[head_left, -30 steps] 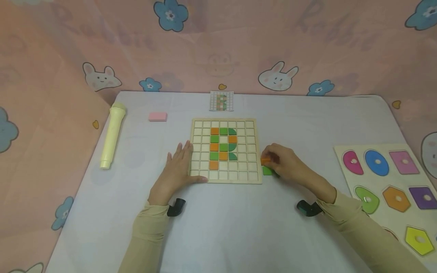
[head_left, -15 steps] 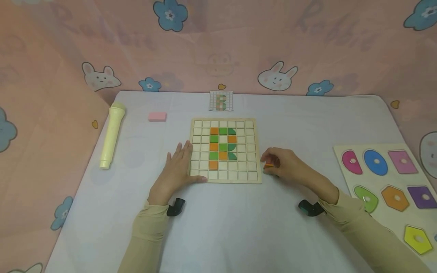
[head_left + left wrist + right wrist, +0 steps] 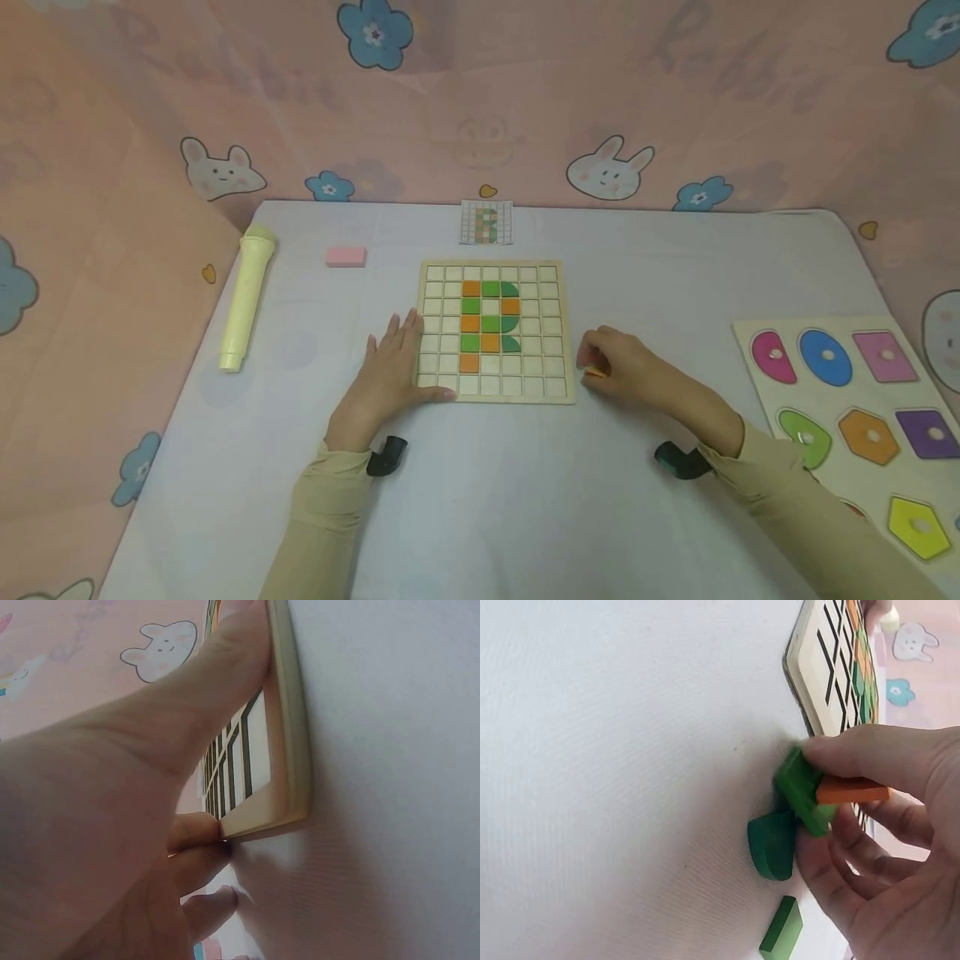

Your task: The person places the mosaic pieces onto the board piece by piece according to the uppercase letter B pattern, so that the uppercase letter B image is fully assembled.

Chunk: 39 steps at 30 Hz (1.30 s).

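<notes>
My left hand [image 3: 378, 379] rests against a wooden grid board [image 3: 551, 392], its fingers along the left side and its thumb [image 3: 232, 652] over the front edge. Orange, green and quarter-round dark green tiles fill some of the board's squares. Just right of the board, my right hand [image 3: 626, 362] pinches tiles with curled fingers. In the right wrist view, an orange tile [image 3: 851, 790] lies between thumb and fingers, and a green square tile [image 3: 802, 787] is tilted under the thumb tip. A dark green rounded tile [image 3: 772, 844] and a lighter green tile [image 3: 781, 930] lie beside the fingers.
Behind the board lies a small pattern card [image 3: 486, 222]. A pink block [image 3: 346, 257] and a pale yellow toy microphone [image 3: 246, 300] are at the left. A shape puzzle board [image 3: 810, 400] lies at the right, partly under the right forearm.
The right hand has shifted slightly right and nearer, and the orange tile sits deeper in its fingers. The green tile seen beneath it earlier is hidden in the head view. The left hand stays put.
</notes>
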{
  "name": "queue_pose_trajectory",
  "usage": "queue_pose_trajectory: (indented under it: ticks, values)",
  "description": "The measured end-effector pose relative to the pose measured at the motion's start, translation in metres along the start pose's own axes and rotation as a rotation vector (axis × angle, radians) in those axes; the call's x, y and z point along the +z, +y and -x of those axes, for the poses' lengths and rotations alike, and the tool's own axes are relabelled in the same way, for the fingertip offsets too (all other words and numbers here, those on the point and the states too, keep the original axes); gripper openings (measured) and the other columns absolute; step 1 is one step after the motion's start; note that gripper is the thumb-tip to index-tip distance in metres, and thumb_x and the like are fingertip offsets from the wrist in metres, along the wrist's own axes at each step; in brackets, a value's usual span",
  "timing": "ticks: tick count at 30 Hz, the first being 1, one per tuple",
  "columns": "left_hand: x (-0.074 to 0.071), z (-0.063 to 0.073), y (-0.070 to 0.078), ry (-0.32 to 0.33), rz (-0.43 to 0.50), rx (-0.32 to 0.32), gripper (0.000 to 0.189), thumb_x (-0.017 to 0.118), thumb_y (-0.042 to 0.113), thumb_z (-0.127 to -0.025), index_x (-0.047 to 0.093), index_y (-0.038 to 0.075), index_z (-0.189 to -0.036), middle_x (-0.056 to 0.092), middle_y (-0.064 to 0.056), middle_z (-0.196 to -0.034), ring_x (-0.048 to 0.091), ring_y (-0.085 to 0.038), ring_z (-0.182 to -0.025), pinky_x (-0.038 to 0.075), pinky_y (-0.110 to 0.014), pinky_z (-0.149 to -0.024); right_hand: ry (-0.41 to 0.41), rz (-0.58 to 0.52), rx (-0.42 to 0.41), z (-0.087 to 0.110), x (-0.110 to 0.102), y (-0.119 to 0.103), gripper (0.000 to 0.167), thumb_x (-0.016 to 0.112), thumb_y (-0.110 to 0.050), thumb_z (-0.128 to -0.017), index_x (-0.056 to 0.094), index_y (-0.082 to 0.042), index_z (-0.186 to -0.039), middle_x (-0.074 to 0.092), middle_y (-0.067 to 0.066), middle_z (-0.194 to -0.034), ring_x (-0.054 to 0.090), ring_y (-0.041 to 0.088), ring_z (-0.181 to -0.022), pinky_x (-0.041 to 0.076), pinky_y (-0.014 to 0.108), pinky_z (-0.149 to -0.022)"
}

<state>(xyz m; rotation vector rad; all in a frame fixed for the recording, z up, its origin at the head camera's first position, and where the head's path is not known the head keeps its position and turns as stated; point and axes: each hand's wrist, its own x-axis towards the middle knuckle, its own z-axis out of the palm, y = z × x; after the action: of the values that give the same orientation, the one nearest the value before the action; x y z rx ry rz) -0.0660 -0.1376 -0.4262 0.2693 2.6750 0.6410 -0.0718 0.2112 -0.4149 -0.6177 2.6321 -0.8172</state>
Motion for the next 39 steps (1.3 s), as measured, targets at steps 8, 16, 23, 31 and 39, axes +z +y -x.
queue_pose_trajectory:
  ticks: [8,16,23,31,39]
  values:
    - [0.000,0.000,-0.001,0.005,0.004,0.000,0.131,0.092,0.048,-0.079,0.011,0.000,-0.169,0.007,-0.016,-0.179,0.002,-0.038,-0.167,0.006,-0.067,-0.132,0.041,-0.041,0.037,0.001,-0.004,0.000,0.041,0.068,0.013,-0.085,0.064,0.000,-0.123,0.071,0.012,-0.104,0.064,0.023,-0.091,0.054,0.033,-0.075]
    - [0.001,0.000,-0.001,0.004,0.001,0.002,0.132,0.092,0.049,-0.078,0.011,0.000,-0.169,0.007,-0.015,-0.179,0.003,-0.038,-0.167,0.006,-0.067,-0.132,0.054,-0.040,0.081,0.003,-0.012,-0.004,0.036,0.068,0.008,-0.095,0.062,0.003,-0.130,0.069,0.023,-0.120,0.067,0.035,-0.104,0.061,0.047,-0.088]
    - [0.001,0.000,-0.001,0.009,-0.001,0.002,0.131,0.092,0.049,-0.079,0.011,0.000,-0.169,0.008,-0.016,-0.179,0.003,-0.039,-0.167,0.007,-0.067,-0.132,-0.051,0.027,0.300,0.006,-0.028,-0.010,0.052,0.067,0.006,-0.093,0.049,0.006,-0.142,0.066,0.036,-0.125,0.066,0.042,-0.105,0.060,0.053,-0.088]
    - [0.000,0.000,0.000,0.009,-0.005,0.000,0.131,0.092,0.049,-0.078,0.012,0.000,-0.169,0.008,-0.016,-0.179,0.003,-0.039,-0.167,0.007,-0.067,-0.132,0.146,0.019,0.354,0.003,-0.024,-0.021,0.072,0.069,0.004,-0.095,0.038,-0.001,-0.159,0.053,0.034,-0.144,0.061,0.043,-0.109,0.058,0.058,-0.092]
    - [0.000,0.000,0.000,0.005,-0.003,-0.001,0.131,0.092,0.049,-0.079,0.012,-0.001,-0.169,0.007,-0.016,-0.179,0.003,-0.039,-0.167,0.007,-0.067,-0.132,0.320,-0.134,0.131,-0.014,0.005,-0.024,0.028,0.085,-0.003,-0.087,0.070,0.001,-0.111,0.076,0.018,-0.097,0.070,0.028,-0.085,0.057,0.031,-0.076]
